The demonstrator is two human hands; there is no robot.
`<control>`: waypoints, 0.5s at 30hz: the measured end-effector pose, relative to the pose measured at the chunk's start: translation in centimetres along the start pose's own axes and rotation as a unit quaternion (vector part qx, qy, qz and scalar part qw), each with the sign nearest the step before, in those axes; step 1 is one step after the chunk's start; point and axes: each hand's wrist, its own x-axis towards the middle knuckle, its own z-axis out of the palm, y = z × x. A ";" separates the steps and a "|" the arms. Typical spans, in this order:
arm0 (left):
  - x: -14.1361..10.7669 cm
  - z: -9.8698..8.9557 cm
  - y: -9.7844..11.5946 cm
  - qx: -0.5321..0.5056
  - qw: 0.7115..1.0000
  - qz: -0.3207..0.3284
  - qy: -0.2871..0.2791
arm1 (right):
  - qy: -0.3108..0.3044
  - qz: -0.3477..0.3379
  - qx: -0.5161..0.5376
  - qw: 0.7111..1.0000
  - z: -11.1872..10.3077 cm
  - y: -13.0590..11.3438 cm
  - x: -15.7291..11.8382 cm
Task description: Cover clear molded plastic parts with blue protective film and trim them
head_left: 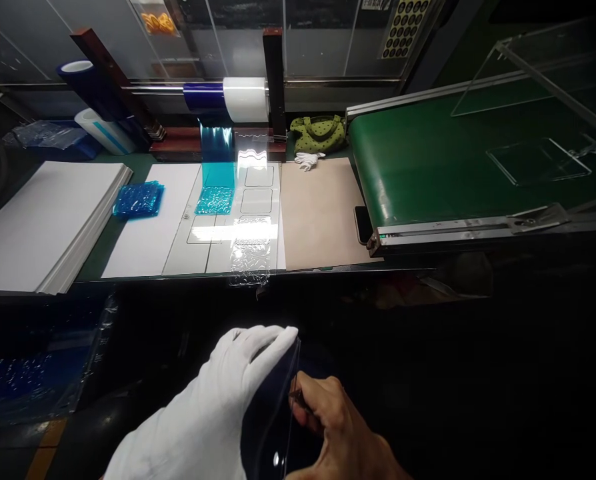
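Clear panel [271,420] held in the air on the near side of the worktop [102,247], clear of its front edge, tilted, with one long edge running from the far corner down toward the near side. Left hand [233,387], in a white glove, wraps it from the left: grip closed, fingertips reaching the far corner, thumb hidden. Right hand [333,417], bare, sits just to the right of that edge with fingers curled in and the thumb side facing the panel. Something dark shows among these fingers; tool or shadow, cannot tell. Whether the right grip is closed on the edge is also unclear. Judgement on method: work at the edge should go best with the gloved grip firm but not bending the panel, the bare fingertips kept to the rim so that no prints land on the face, and the edge turned toward the light, since clear material hides its own outline. Position relative to grip: panel lies between the two hands, its far corner at the gloved fingertips, its right edge nearest the bare fingers, its near end running out of view below.
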 end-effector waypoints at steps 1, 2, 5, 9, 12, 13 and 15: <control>0.0 0.0 0.0 0.001 1.000 0.001 0.000 | -0.007 -0.001 -0.003 1.000 0.0 0.0 -0.1; 0.0 0.1 0.1 0.002 1.000 0.000 0.001 | -0.009 0.000 -0.005 1.000 0.0 -0.1 -0.1; -0.1 0.5 0.3 0.008 1.000 -0.008 0.010 | 0.008 0.003 -0.004 1.000 0.1 -0.3 -0.3; -0.2 0.8 0.5 0.028 0.999 -0.013 0.016 | 0.003 -0.016 -0.012 1.000 0.2 -0.4 -0.4; -0.4 0.8 0.6 0.043 0.999 -0.012 0.022 | -0.039 -0.039 -0.012 0.998 0.0 -0.5 -0.2; -0.5 0.8 0.6 0.048 0.998 -0.013 0.025 | -0.047 -0.043 -0.010 0.998 0.0 -0.5 -0.1; -0.6 0.8 0.6 0.054 0.998 -0.011 0.032 | -0.057 -0.052 -0.007 0.997 -0.1 -0.5 0.0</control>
